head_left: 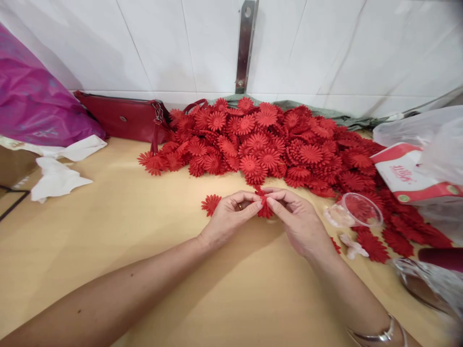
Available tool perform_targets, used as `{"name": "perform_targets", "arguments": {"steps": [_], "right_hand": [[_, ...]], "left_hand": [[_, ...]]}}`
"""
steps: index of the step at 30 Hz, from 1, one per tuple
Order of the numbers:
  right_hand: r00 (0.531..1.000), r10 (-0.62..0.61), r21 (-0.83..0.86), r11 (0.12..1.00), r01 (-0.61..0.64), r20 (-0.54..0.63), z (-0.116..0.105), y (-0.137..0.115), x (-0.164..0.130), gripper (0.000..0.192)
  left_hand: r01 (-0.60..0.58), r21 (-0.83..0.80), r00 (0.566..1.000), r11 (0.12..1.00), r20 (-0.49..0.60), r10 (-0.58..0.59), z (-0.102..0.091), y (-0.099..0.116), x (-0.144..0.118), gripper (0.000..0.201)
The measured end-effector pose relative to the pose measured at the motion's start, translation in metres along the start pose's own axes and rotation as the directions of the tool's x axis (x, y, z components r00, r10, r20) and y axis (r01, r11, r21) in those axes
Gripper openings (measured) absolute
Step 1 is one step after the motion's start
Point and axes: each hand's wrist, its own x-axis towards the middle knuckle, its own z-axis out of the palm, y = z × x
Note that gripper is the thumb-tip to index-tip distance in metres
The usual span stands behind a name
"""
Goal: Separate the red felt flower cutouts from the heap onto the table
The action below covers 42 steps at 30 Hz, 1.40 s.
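Between my two hands is a red flower-shaped cutout, pinched from both sides above the table. My left hand grips its left edge with thumb and fingers. On the other edge, the thumb and fingers of my right hand are closed. Part of the cutout is hidden by the fingertips. A single red flower lies on the table just left of my left hand, partly behind it. Directly beyond both hands spreads a large heap of red flower cutouts, many stacked and overlapping.
Against the tiled wall lean a red purse and, further left, a purple bag. White tissue lies at the left. Rightward are a clear plastic cup, a red-and-white box and plastic bags.
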Motion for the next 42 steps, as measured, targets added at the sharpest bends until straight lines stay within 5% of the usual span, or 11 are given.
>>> {"name": "perform_targets", "arguments": {"steps": [6, 19, 27, 34, 42], "right_hand": [[1.000, -0.012, 0.048, 0.999, 0.013, -0.014, 0.004, 0.000, -0.002, 0.017], [0.961, 0.031, 0.270, 0.962, 0.046, -0.273, 0.008, -0.003, 0.004, 0.021], [0.957, -0.040, 0.122, 0.990, 0.078, -0.287, 0.001, 0.003, 0.006, 0.027], [0.963, -0.037, 0.175, 0.981, 0.086, -0.268, 0.003, -0.004, 0.007, 0.040], [0.985, -0.038, 0.164, 0.984, 0.066, -0.166, 0.008, -0.012, 0.001, 0.050]], "left_hand": [[-0.081, 0.052, 0.997, 0.995, -0.001, 0.081, 0.001, -0.001, 0.002, 0.023], [-0.258, 0.264, 0.960, 0.929, -0.041, 0.278, 0.002, -0.002, -0.002, 0.010], [-0.537, 0.511, 0.789, 0.672, 0.021, 0.614, -0.004, 0.012, -0.017, 0.016], [-0.477, 0.637, 0.699, 0.606, -0.144, 0.701, -0.010, 0.012, -0.005, 0.008], [-0.428, 0.619, 0.854, 0.658, 0.039, 0.519, -0.005, 0.009, -0.005, 0.020]]}}
